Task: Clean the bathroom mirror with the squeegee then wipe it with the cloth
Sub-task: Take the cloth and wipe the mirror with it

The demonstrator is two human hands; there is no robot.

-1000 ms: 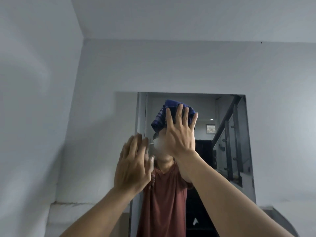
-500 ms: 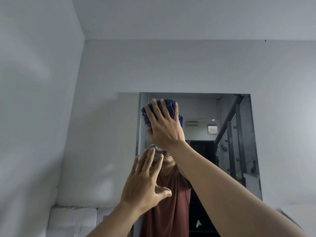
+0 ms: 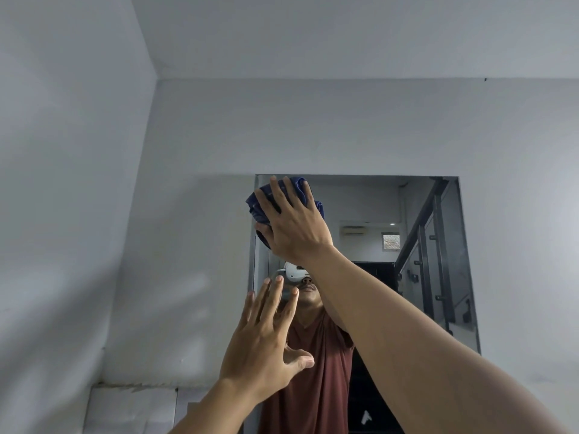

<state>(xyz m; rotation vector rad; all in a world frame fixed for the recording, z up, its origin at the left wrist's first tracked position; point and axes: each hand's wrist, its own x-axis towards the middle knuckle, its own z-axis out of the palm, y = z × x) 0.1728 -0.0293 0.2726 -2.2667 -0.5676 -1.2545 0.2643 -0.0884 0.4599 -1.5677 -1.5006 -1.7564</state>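
Observation:
A rectangular mirror [image 3: 438, 245] hangs on the white wall ahead. My right hand [image 3: 294, 227] presses a bunched dark blue cloth [image 3: 260, 208] flat against the mirror's top left corner, fingers spread over it. My left hand [image 3: 266, 336] is raised lower down in front of the mirror's left edge, fingers apart and holding nothing; I cannot tell whether it touches the glass. The mirror reflects a person in a dark red shirt. No squeegee is in view.
White walls [image 3: 78, 214] meet in a corner at the left. A white tiled ledge [image 3: 131, 408] runs below the mirror at the lower left. The reflection shows a black stair railing [image 3: 435, 245] and a dark doorway.
My right hand has slid the cloth up and to the left, from the mirror's middle to its top left corner. My left hand has dropped lower and spread its fingers.

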